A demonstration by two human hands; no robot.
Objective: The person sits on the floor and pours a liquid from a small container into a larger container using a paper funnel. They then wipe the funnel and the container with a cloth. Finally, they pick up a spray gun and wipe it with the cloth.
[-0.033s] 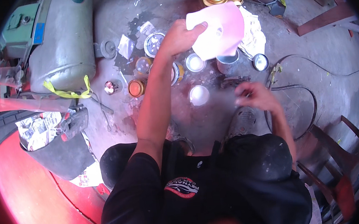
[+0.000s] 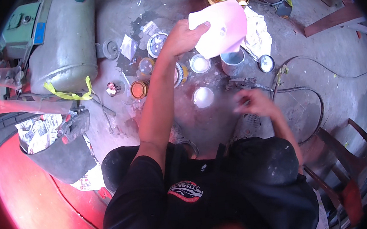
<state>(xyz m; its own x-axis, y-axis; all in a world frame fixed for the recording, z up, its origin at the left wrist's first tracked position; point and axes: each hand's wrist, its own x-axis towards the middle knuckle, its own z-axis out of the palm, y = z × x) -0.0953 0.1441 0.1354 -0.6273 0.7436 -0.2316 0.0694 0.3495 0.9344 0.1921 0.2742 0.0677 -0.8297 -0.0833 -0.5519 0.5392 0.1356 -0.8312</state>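
Note:
Out in front, my left hand (image 2: 185, 37) grips the left edge of a stiff-looking white-pink sheet (image 2: 224, 27), thumb on top. The sheet hangs above the floor and has a small grey spot near its middle. Below its lower edge stands a grey metal can (image 2: 233, 63), partly covered by it. My right hand (image 2: 256, 103) hovers lower right, near my shoe, its fingers curled and blurred. Close beyond it lies a dark tool resembling a spray gun (image 2: 242, 83), joined to a hose. Two containers of white stuff, one a round tub (image 2: 203, 97) and one a can (image 2: 200, 64), stand between my hands.
Several paint cans, including an orange-topped one (image 2: 139, 90), stand around my left forearm. A large grey tank (image 2: 63, 42) lies at the left. A black hose (image 2: 315, 93) loops over the floor at right. A crumpled white cloth (image 2: 258, 35) lies behind the sheet.
The sheet has shifted slightly left and up with my left hand, showing more of the grey can. My right hand has moved a little to the left.

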